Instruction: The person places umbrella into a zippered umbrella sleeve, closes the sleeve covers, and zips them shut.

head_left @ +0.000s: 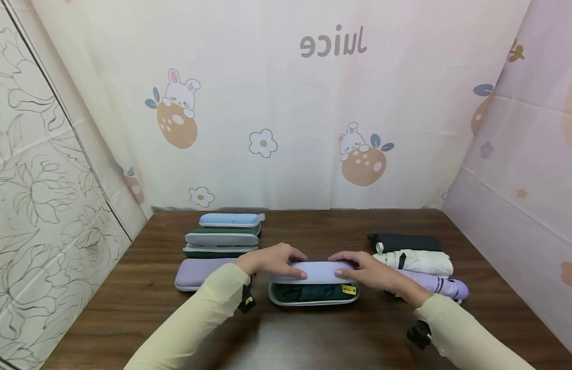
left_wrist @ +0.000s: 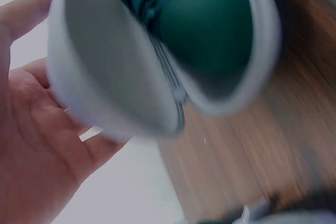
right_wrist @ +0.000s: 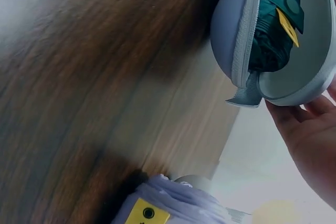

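A lavender zip case [head_left: 313, 270] stands half-open at the middle front of the table, its lid raised. Inside lies a folded dark green umbrella [head_left: 309, 293] with a yellow tag [head_left: 348, 290] at its right end. My left hand [head_left: 273, 259] grips the lid's left end, thumb in front and fingers behind. At the other end my right hand [head_left: 368, 270] holds the lid the same way. The left wrist view shows the pale lining and the green umbrella [left_wrist: 207, 24] in the lower half. In the right wrist view, a grey tab [right_wrist: 247, 95] hangs at the case's end.
Left on the wooden table [head_left: 143, 303] are a blue case [head_left: 228, 220], a grey-and-green case [head_left: 221, 240] partly unzipped, and a closed purple case [head_left: 198, 272]. To the right lie a black umbrella [head_left: 408, 242], a white umbrella [head_left: 426, 262] and a purple umbrella [head_left: 434, 285]. A printed curtain [head_left: 267, 103] hangs behind.
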`<state>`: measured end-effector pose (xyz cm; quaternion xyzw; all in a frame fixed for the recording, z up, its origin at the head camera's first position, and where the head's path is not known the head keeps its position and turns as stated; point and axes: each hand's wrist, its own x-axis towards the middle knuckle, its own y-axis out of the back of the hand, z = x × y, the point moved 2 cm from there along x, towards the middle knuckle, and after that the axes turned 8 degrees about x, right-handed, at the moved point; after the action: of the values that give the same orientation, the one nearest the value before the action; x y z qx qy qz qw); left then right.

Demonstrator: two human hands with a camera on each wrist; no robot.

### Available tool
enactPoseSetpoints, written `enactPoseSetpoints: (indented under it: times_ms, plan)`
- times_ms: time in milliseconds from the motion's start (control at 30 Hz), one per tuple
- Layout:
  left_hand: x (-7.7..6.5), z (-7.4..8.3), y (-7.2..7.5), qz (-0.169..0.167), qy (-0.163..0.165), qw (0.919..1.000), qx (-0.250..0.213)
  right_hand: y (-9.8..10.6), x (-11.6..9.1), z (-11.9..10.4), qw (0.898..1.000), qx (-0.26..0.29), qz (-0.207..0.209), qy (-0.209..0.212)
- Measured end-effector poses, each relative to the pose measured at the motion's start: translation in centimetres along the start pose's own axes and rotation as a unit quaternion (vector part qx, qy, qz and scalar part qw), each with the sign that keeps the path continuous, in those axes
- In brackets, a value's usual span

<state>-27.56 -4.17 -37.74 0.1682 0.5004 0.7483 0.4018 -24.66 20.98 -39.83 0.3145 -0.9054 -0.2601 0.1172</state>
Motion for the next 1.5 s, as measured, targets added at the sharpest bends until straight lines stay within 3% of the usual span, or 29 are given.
enactPoseSetpoints:
  times_ms: [233,433,633,833,1000,1133,1267,1500]
  plan:
    - [-3.6,-1.5,-0.1,0.038,0.020,0.9985,-0.033,-0.4,-0.5,-0.6,0.996,-0.065,0.015,0.052]
    - [-5.4,-2.1,-1.6,0.088,0.001,0.9941,-0.063,-0.8,-1.0,-0.8,0.984,-0.123,0.033,0.124]
    - [-6.0,-2.1,-3.0,0.125,0.000,0.9912,-0.043,-1.4,-1.3,-0.7,0.968,-0.158,0.050,0.187]
    - [-6.1,-2.3,-3.9,0.155,-0.014,0.9876,-0.021,-1.9,-1.6,-0.3,0.969,-0.164,0.056,0.178]
    - [-6.1,-2.5,-4.3,0.174,-0.036,0.9835,-0.031,-2.3,-1.8,-0.1,0.965,-0.186,0.067,0.173]
    - [-6.1,-2.9,-4.0,0.158,-0.042,0.9834,-0.079,-2.3,-1.8,-0.3,0.962,-0.207,0.066,0.167]
    - [-5.7,-3.4,-3.7,0.124,-0.026,0.9832,-0.132,-2.4,-1.7,-0.5,0.960,-0.217,0.063,0.164]
    - [-3.2,-3.9,-3.3,0.094,-0.001,0.9838,-0.153,-2.4,-1.7,-0.5,0.959,-0.220,0.071,0.163]
